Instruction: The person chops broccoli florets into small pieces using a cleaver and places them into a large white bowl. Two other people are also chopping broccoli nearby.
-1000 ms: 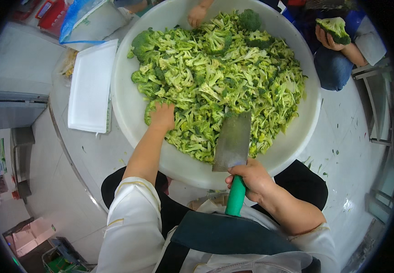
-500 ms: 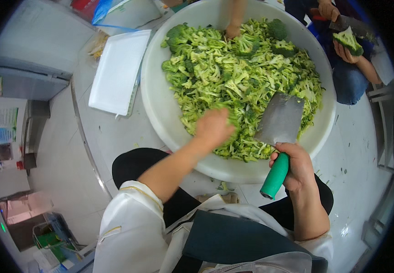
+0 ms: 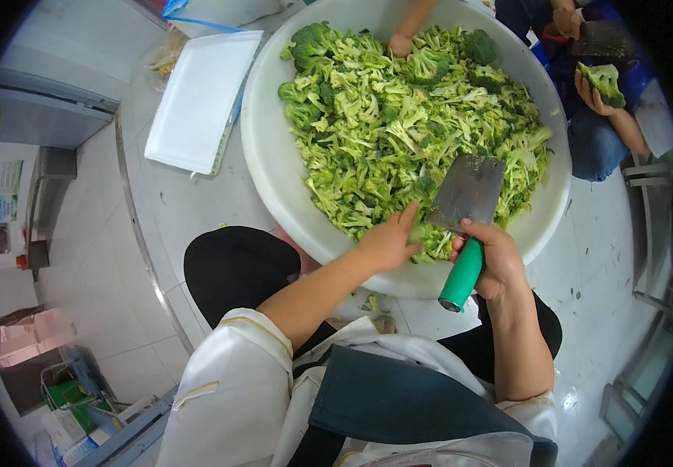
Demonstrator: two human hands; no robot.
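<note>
A wide white tub (image 3: pixel 270 167) in front of me is filled with cut broccoli pieces (image 3: pixel 383 144). My right hand (image 3: pixel 496 261) grips a cleaver (image 3: pixel 469 191) by its green handle, the broad grey blade lying over the broccoli at the tub's near right. Just left of the blade, at the near rim, my left hand (image 3: pixel 389 243) has its fingers apart over the green pieces; I see nothing held in it. A few larger broccoli heads (image 3: pixel 311 43) lie along the tub's far side.
Another person's hand (image 3: pixel 400 45) reaches into the tub from the far side. At the far right, a co-worker holds a broccoli piece (image 3: pixel 602 84) and a cleaver (image 3: pixel 606 37). A white tray (image 3: pixel 200 105) stands left of the tub, near a white bag with blue edging (image 3: pixel 224 12).
My left hand has drawn back toward the near rim, and its fingers have spread. The cleaver has shifted slightly up and left. The co-worker's cleaver has moved off the broccoli piece.
</note>
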